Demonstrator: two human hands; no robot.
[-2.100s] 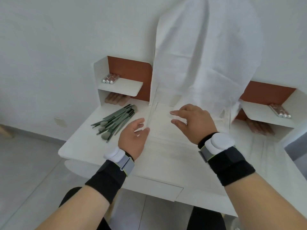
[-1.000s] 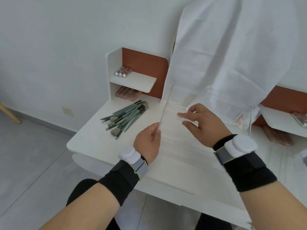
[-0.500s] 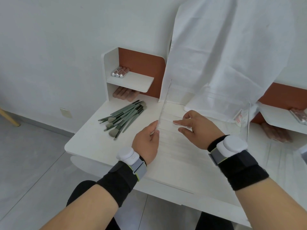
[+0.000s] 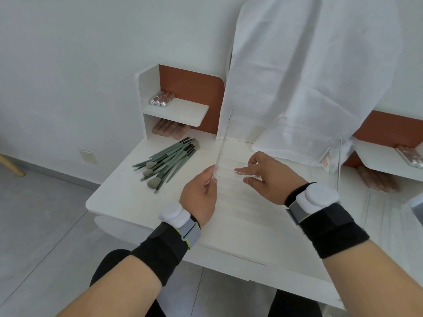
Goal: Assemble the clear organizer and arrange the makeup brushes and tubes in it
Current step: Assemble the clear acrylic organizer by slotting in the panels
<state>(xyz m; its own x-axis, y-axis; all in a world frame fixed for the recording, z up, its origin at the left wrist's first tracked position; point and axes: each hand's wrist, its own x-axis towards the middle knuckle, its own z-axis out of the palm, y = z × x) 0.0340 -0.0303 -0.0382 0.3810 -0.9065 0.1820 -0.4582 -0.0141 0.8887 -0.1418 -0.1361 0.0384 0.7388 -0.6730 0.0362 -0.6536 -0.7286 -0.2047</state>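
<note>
- The left hand (image 4: 201,194) is pinching the near end of a clear panel (image 4: 223,147) between thumb and curled fingers, holding it upright on its edge; the panel's long axis is running from that hand away toward the far wall, leaning slightly right.
- The right hand (image 4: 266,177) is sitting just right of the panel, thumb and forefinger pinching the near edge of a clear slotted base (image 4: 231,167) that is lying flat on the desk (image 4: 128,191); its other fingers are loosely curled.
- The move is turning on this: the upright panel is standing along the base's left edge, so the left hand is the nearer one to seat it while the right is steadying the base. Whether the panel is already in a slot cannot be told; the plastic is too transparent.
- Further right, another clear panel (image 4: 338,163) is standing upright, well apart from both hands.
- Left of the panel, the brushes (image 4: 167,161) are lying loose in a fan on the desk, none in the organizer.
- Beyond them, a small shelf (image 4: 180,109) is holding three silver-capped tubes (image 4: 161,99) on its side; under it more pinkish tubes (image 4: 168,130) are lying.
- At the far right, another shelf (image 4: 386,160) is carrying a tube or two, partly cut off.
- A white cloth (image 4: 309,76) is hanging behind the base.
</note>
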